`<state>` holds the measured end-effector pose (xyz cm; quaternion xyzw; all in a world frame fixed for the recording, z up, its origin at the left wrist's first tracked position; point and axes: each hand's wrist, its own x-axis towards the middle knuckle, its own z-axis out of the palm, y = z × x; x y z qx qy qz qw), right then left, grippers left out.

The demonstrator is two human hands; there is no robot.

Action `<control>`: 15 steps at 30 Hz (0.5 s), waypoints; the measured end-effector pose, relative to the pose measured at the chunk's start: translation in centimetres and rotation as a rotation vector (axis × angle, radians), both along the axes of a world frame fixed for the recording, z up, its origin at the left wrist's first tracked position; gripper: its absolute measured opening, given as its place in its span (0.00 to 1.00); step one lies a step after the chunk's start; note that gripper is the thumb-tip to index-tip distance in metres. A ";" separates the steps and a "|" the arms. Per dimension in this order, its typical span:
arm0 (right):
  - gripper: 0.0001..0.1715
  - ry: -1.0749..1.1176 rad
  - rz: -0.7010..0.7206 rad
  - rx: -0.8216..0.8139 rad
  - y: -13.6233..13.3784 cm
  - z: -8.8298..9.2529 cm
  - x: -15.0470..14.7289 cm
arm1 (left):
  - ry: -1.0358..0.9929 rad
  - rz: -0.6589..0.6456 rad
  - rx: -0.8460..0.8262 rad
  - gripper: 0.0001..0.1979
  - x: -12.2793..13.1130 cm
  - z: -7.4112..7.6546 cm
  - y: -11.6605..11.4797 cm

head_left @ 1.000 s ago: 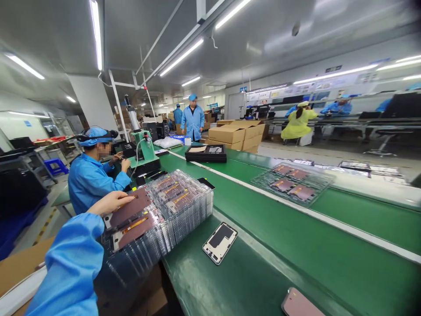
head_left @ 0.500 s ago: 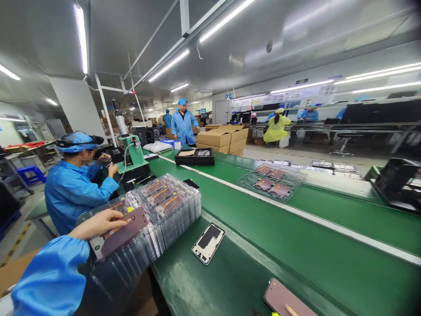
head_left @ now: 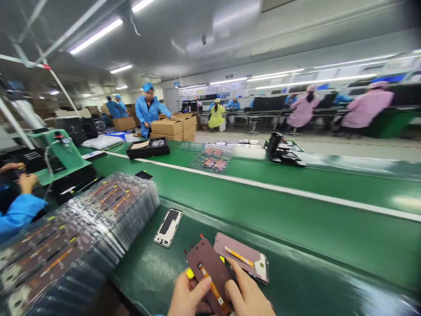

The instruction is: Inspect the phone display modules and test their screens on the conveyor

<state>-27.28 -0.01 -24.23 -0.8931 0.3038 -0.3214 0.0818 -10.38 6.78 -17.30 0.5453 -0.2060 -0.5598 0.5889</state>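
Observation:
A brown-backed phone screen (head_left: 210, 267) with an orange flex cable is held low in front of me, tilted. My left hand (head_left: 189, 296) grips its left edge, thumb on the back by the cable. Curled fingers of my right hand (head_left: 248, 294) hold its right edge. Yellow tabs show at both sides of it. Just beyond lies a second phone screen (head_left: 241, 256), cable side up, on the green bench. To its left lies a phone frame (head_left: 168, 227) with a pale and black inside.
At left stands a tall stack of clear trays (head_left: 131, 215) holding more screens. A green press (head_left: 62, 153) and a co-worker's hands (head_left: 24, 180) are behind it. A black box (head_left: 148, 148) and a clear tray (head_left: 197, 163) sit across the white strip (head_left: 263, 185).
My view has swung right. The screen in my left hand has moved from over the tray stack to the bench front, where my right hand has come into view and holds it too.

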 end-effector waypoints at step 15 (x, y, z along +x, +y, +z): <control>0.19 0.312 -0.029 0.529 0.2 4.4 -2.5 | -2.271 0.423 0.295 0.30 16.5 9.5 2.7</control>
